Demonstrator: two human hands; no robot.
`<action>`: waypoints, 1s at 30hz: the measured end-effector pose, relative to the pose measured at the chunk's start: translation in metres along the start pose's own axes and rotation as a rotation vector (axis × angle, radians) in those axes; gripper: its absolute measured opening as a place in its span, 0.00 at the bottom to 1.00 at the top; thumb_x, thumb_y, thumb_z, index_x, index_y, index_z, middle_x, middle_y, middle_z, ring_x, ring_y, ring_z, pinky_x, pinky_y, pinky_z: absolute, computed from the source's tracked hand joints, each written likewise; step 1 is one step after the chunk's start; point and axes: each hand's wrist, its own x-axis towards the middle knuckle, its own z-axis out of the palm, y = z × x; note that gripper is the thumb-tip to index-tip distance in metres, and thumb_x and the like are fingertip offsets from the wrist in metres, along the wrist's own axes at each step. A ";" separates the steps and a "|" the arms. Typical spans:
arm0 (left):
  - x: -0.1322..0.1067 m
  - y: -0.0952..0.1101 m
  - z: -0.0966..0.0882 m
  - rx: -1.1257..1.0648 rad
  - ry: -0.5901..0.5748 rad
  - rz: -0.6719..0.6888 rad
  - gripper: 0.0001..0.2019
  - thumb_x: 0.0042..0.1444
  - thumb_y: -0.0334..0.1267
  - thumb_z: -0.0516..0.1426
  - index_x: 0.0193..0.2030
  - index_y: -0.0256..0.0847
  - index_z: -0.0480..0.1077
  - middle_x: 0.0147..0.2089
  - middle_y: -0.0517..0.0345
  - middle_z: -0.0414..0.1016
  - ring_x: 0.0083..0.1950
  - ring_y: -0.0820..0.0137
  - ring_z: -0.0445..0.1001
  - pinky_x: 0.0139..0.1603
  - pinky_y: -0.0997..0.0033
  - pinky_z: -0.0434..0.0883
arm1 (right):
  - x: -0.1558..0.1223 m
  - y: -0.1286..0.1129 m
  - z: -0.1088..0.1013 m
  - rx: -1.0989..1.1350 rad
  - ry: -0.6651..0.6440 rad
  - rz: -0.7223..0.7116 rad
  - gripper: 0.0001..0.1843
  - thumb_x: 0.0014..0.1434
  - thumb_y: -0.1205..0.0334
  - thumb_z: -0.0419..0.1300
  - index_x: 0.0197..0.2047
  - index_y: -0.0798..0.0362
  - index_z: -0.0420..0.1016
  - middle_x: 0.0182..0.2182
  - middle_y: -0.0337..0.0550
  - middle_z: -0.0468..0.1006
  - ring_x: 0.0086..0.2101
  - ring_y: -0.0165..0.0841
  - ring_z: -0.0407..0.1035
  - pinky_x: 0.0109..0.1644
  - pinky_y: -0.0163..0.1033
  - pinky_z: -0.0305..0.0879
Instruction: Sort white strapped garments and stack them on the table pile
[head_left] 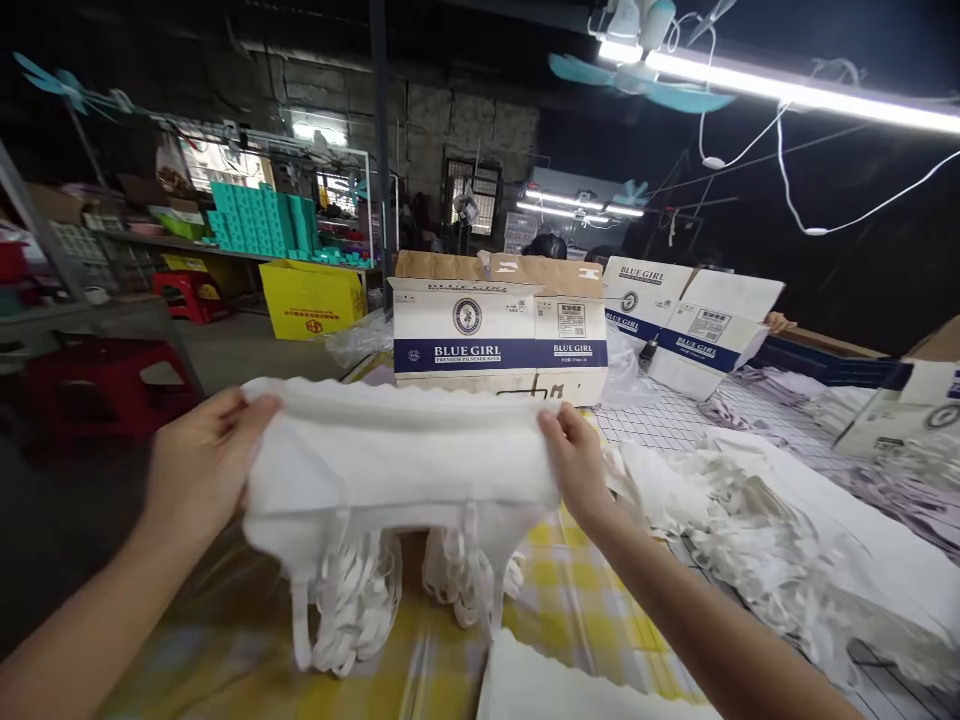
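Note:
A white camisole top [405,460] with thin straps is stretched out sideways in front of me, its scalloped edge uppermost and its straps hanging down. My left hand [199,455] pinches its upper left corner. At the opposite corner my right hand [576,455] grips it between thumb and fingers. Behind and below the garment, bunches of white straps [360,610] rest on the yellow checked cloth [592,600]. Another piece of white fabric with a wavy edge [570,685] lies at the near edge of the view, below my right hand.
White-and-blue cartons [480,335] stand across the table ahead. Heaped white garments [795,540] cover the right side. At left are a red stool [112,385], a yellow box [311,300] and stacked teal pieces [259,220]. A co-worker's hand [778,322] shows behind the cartons.

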 end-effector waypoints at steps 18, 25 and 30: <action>0.063 -0.069 0.118 0.541 -0.386 -0.075 0.23 0.54 0.55 0.48 0.49 0.47 0.72 0.44 0.43 0.77 0.44 0.50 0.73 0.38 0.58 0.65 | 0.073 0.117 0.095 -0.456 -0.213 0.125 0.09 0.54 0.58 0.55 0.30 0.53 0.74 0.26 0.41 0.74 0.29 0.32 0.64 0.31 0.33 0.53; 0.056 -0.052 0.120 0.668 -0.455 -0.026 0.32 0.55 0.61 0.44 0.60 0.45 0.61 0.45 0.39 0.74 0.47 0.45 0.71 0.41 0.51 0.65 | 0.070 0.121 0.093 -0.484 -0.203 0.135 0.09 0.55 0.58 0.54 0.34 0.52 0.73 0.28 0.43 0.75 0.31 0.35 0.66 0.32 0.36 0.55; 0.035 -0.023 0.103 0.628 -0.311 0.138 0.36 0.57 0.60 0.43 0.66 0.36 0.49 0.59 0.35 0.59 0.54 0.45 0.65 0.46 0.48 0.65 | 0.064 0.115 0.075 -0.478 -0.187 0.121 0.14 0.56 0.59 0.54 0.45 0.54 0.68 0.34 0.46 0.74 0.35 0.37 0.67 0.37 0.38 0.58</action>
